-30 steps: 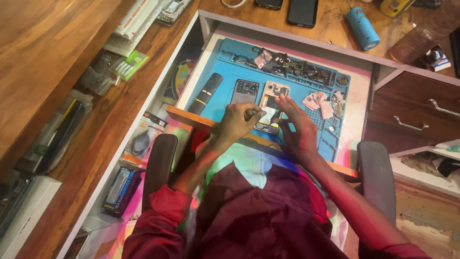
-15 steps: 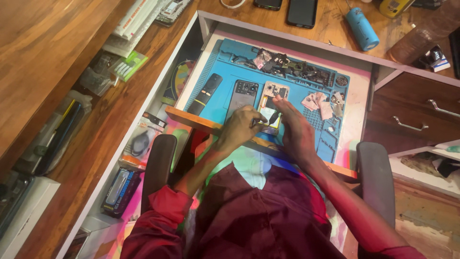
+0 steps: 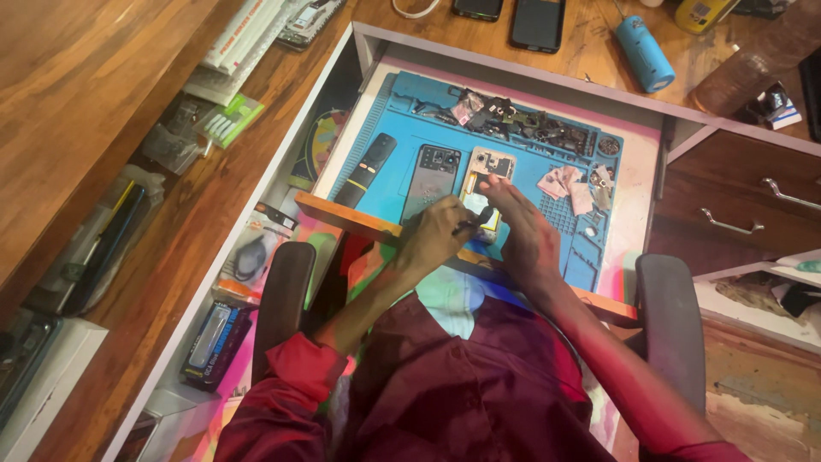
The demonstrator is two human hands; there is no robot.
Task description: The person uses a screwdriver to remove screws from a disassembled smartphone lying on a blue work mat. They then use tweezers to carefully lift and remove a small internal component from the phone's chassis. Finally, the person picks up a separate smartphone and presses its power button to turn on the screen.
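A blue repair mat (image 3: 389, 184) lies in a pulled-out white tray. On it sits an opened phone (image 3: 494, 164) with its insides showing. My left hand (image 3: 434, 235) is shut on a small dark tool (image 3: 473, 224) whose tip points at the phone's lower end. My right hand (image 3: 523, 233) lies over the phone's right edge, fingers stretched along it and holding it down. A dark grey back cover (image 3: 430, 177) lies just left of the phone. Further left is a black bar-shaped device (image 3: 364, 171).
Loose small parts (image 3: 522, 121) are piled along the mat's far edge, with pink pieces (image 3: 563, 183) at the right. A blue cylinder (image 3: 643, 53) and two dark phones (image 3: 537, 21) lie on the wooden desk beyond. Drawers with metal handles (image 3: 729, 225) stand right, and packaged items (image 3: 224, 120) lie left.
My left hand has shifted a little to the right and nearer to me, bringing the tool against the phone's lower end. My right hand has stayed on the phone.
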